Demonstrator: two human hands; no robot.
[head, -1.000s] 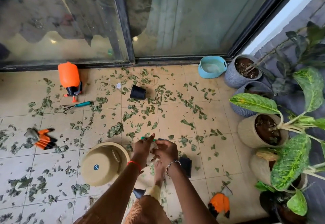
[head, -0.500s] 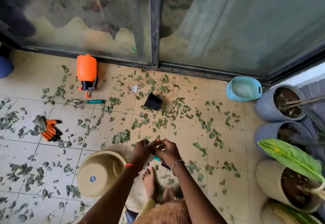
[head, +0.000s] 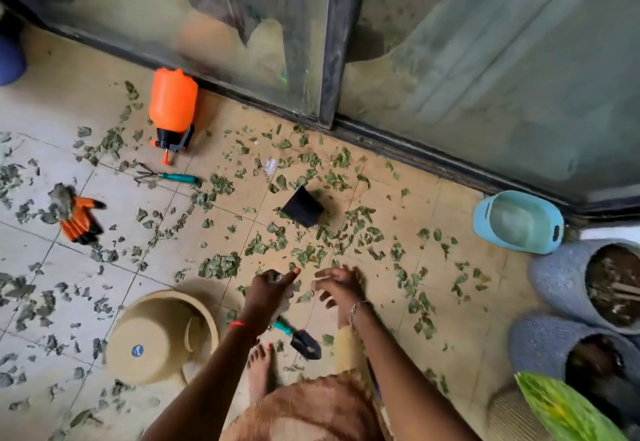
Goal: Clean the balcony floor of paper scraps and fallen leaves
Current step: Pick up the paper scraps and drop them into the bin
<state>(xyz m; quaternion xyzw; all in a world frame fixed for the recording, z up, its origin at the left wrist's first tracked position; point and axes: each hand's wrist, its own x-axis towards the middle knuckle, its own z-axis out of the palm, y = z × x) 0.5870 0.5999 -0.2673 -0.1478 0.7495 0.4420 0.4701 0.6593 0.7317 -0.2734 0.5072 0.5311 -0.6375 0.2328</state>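
Leaf fragments (head: 220,265) are scattered across the tiled balcony floor (head: 69,101). The left hand (head: 270,291) grips a small greyish wad (head: 276,276). The right hand (head: 337,286) is just beside it, fingers spread and blurred. A teal-handled trowel (head: 299,336) lies between an overturned tan pot (head: 156,340) and the right forearm. A small black pot (head: 303,210) lies on its side.

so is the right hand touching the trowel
Apart. The head view shows bare tile between the right hand and the trowel.

Torn green leaves (head: 221,265) lie scattered flat across the beige tiled floor (head: 381,302).
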